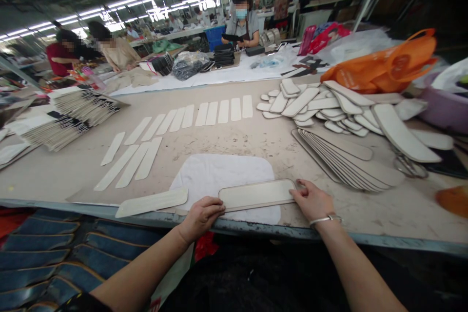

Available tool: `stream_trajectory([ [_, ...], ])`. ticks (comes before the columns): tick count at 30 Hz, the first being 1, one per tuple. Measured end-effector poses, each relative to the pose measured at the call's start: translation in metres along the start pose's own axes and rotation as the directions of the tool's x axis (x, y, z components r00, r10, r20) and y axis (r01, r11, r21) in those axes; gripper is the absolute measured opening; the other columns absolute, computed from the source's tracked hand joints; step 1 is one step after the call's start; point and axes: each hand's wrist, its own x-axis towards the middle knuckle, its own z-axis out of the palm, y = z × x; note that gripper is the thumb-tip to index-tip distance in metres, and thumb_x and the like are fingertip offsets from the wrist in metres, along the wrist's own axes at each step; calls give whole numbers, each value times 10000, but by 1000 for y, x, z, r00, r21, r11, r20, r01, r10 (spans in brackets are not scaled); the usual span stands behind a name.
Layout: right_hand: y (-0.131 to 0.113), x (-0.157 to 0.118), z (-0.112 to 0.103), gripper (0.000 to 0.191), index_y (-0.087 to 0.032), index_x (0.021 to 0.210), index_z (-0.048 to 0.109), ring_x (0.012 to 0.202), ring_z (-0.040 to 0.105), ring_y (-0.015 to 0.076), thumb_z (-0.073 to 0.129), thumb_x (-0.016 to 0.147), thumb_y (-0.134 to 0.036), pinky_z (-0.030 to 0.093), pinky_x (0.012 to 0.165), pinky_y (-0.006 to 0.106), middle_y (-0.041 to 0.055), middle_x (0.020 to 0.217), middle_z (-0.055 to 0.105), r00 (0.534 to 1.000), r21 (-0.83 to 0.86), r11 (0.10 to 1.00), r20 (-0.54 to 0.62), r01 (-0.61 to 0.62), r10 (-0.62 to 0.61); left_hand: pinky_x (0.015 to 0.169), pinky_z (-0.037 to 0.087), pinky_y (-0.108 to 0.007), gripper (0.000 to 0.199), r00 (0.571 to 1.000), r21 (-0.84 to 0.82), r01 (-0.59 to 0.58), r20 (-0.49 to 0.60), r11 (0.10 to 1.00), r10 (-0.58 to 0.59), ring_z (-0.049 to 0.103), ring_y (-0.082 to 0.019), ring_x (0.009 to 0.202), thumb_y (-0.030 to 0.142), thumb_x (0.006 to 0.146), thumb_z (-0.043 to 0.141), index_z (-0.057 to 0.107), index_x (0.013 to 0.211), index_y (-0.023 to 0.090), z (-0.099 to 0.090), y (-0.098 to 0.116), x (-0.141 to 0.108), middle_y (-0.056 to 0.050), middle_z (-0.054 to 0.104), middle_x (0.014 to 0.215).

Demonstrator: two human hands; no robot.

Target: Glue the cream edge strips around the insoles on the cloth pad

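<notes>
Both ends of a long cream round-cornered panel with a dark edge (256, 194) are held at the table's near side. The left hand (202, 215) pinches its left end, fingers nearly together; the right hand (315, 200) grips the right end narrowly between thumb and fingers. Beneath the panel spreads a smooth white cloth (226, 170); whether the panel rests fully on it, I cannot tell.

The step in hand looks like squaring or checking this one panel. The next move seems to call for an even hold at both ends, so the panel stays flat and its edge unmarked.

Just left, a loose pale greenish strip (151, 203) overlaps the cloth. To the right lies a neat fan of dark-edged cream panels (336, 142), with metal scissors (409, 165) beside it. At the far right of these, a purple plastic tub (444, 107) shows white plastic and something yellow-green at its mouth; its depths are hidden.

Farther off are rows of thin cream strips (223, 111), a loose heap of similar panels (302, 101) and a slumped orange carrier bag (383, 68), contents unseen. Beyond, a grey translucent plastic bag (188, 66) encloses something dark, and a blue plastic crate (215, 38) hides its load.
</notes>
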Motion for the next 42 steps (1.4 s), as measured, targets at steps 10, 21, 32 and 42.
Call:
stream_trajectory([
  [10, -3, -1, -3, 413, -194, 1072, 585, 748, 614, 188, 535, 719, -403, 431, 703, 312, -6, 689, 660, 1000, 8, 1000, 13, -14, 14, 785, 519, -279, 187, 1000, -10, -5, -6, 1000, 5, 596, -142, 883, 206, 817, 529, 662, 948, 217, 1, -1, -1, -69, 629, 954],
  [21, -5, -1, -4, 373, -200, 1059, 597, 723, 613, 166, 523, 729, -359, 418, 693, 282, -18, 673, 658, 999, 21, 1000, 34, -20, 19, 794, 511, -286, 182, 1000, -24, -22, 7, 999, 22, 586, -151, 897, 184, 812, 528, 649, 946, 205, 1, -1, -1, -77, 611, 959],
  [32, -5, -2, -1, 361, -194, 1065, 611, 708, 610, 154, 517, 732, -297, 419, 688, 257, -21, 663, 661, 1000, 12, 1000, 2, 1, -1, 803, 507, -278, 192, 998, 4, -46, 38, 999, 45, 575, -154, 915, 168, 812, 523, 641, 958, 206, 3, -7, -2, -75, 588, 975],
  [42, -12, -10, -5, 325, -216, 1071, 591, 753, 601, 170, 442, 817, -355, 409, 691, 267, 18, 769, 661, 998, -166, 985, 37, 55, -49, 795, 502, -287, 179, 998, -14, -51, 26, 999, 51, 572, -156, 901, 164, 809, 527, 643, 941, 198, 3, -5, 0, -79, 590, 958],
])
